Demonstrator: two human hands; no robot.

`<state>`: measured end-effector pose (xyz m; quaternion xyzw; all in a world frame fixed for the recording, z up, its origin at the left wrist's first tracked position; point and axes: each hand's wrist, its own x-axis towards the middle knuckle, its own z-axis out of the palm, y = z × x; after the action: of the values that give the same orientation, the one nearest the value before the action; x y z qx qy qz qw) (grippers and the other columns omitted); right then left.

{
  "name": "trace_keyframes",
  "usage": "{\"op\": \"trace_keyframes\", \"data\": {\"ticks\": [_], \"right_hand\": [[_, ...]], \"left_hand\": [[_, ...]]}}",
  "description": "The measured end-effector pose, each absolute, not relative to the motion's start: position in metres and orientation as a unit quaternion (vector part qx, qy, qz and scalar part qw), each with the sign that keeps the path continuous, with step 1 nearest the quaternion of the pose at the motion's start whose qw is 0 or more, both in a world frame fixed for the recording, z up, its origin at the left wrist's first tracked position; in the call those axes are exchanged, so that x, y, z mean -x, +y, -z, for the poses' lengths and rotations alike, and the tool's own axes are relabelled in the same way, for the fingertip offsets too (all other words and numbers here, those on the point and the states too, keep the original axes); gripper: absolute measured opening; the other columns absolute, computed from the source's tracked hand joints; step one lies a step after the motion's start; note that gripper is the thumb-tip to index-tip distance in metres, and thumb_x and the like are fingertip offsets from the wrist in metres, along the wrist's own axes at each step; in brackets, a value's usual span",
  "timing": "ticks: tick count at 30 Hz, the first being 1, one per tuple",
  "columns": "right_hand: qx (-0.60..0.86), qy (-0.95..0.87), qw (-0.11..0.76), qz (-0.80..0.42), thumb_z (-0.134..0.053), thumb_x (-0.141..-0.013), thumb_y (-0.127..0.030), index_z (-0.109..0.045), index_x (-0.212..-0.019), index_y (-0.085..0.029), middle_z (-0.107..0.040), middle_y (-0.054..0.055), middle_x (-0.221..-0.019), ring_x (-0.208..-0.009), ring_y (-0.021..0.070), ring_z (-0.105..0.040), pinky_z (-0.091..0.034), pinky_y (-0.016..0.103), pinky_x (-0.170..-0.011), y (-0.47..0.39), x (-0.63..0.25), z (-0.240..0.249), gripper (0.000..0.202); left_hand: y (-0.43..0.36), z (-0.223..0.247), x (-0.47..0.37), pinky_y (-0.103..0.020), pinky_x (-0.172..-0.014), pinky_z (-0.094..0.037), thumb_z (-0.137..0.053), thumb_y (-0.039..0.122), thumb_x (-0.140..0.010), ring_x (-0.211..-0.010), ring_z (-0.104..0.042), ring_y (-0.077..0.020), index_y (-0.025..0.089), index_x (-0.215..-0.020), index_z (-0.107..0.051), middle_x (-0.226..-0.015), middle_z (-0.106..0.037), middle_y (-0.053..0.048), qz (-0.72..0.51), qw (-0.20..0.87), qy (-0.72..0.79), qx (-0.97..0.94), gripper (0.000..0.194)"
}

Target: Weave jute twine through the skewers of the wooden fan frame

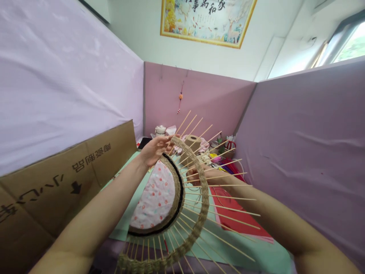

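A half-round woven piece fills the middle of the head view. Its centre is pink patterned cloth point(156, 194), edged by a black band point(180, 198). Thin wooden sticks point(228, 207) fan outward from it, and a woven twine band point(204, 198) crosses them as an outer arc. My left hand point(159, 149) is closed on the piece's upper end, where the twine band starts. Behind the sticks, my right hand point(197, 174) has curled fingers, partly hidden. What they hold, if anything, does not show. A loose strand of twine point(196, 195) hangs below that hand.
A cardboard sheet point(94, 163) stands at the left. Red sheets point(236, 215) lie on the green table cover point(256, 251) at the right. At the back are a twine roll point(193, 141), a white lidded jar point(160, 130), red-handled scissors point(230, 145) and craft materials. Purple partitions surround the table.
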<state>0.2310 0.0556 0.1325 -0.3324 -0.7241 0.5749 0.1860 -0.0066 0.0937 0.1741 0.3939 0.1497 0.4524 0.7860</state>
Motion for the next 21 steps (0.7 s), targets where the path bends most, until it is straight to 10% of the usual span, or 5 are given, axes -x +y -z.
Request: {"op": "trace_keyframes", "data": {"ticks": [10,21], "right_hand": [[0.342,-0.716,0.191,-0.578,-0.074,-0.067,-0.031,-0.056,-0.064,-0.015,-0.045,-0.005,-0.061,-0.056,0.0075,-0.038,-0.031,0.022,-0.053,0.055,-0.226,-0.148,0.024],[0.388,-0.688,0.342,-0.509,-0.077,-0.066,-0.035,-0.060,-0.068,-0.015,-0.047,-0.006,-0.056,-0.048,0.0045,-0.035,-0.024,0.021,-0.047,0.097,-0.274,-0.154,0.026]], "left_hand": [[0.086,-0.161,-0.002,-0.044,-0.110,-0.034,-0.055,0.017,-0.075,-0.122,-0.055,-0.0256,0.021,-0.125,-0.054,-0.120,-0.065,-0.007,-0.465,0.752,0.049,-0.465,0.051],[0.096,-0.167,0.007,-0.039,-0.097,-0.045,-0.064,0.015,-0.075,-0.103,-0.066,-0.0211,0.021,-0.093,-0.056,-0.103,-0.070,-0.003,-0.493,0.724,0.123,-0.466,0.021]]}}
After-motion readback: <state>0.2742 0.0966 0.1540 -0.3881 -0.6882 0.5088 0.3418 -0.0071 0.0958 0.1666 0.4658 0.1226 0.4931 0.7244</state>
